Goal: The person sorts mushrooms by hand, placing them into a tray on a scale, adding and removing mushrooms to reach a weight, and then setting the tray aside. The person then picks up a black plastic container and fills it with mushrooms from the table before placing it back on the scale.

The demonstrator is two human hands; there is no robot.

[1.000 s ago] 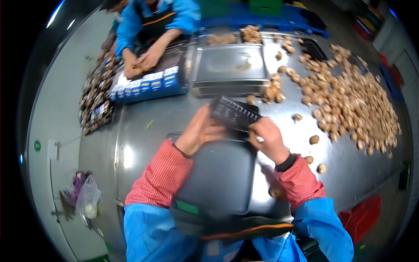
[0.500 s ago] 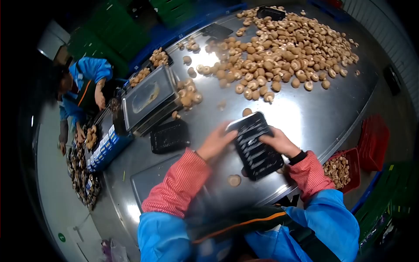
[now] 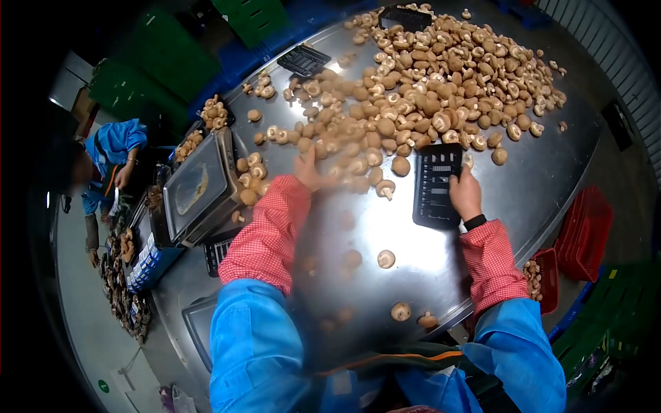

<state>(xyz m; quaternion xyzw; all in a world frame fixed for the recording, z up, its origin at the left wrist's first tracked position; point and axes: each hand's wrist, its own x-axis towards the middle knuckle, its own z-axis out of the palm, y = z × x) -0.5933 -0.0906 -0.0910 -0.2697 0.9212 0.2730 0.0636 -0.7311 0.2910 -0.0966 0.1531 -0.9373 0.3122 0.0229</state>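
Note:
A black plastic tray (image 3: 432,206) is in my right hand (image 3: 467,195), thumb over its face and fingers closed at its right edge. The tray stands near the front edge of a big heap of brown shiitake mushrooms (image 3: 441,89). My left hand (image 3: 311,172) reaches out among mushrooms at the left side of the heap. Its fingers are smeared by motion, and mushrooms next to it are blurred too. Single mushrooms lie nearer me, one of them a pale, upturned mushroom (image 3: 386,259).
A metal table (image 3: 523,172) bears everything. To the left stand a lidded clear box (image 3: 196,182) and another black tray (image 3: 219,251). More black trays lie at the far side. Red crates (image 3: 585,234) stand off the right edge. A co-worker (image 3: 117,158) works at the left.
My right hand has carried the black tray forward and right, up to the heap. My left hand has left the tray and moved forward and left to the mushrooms.

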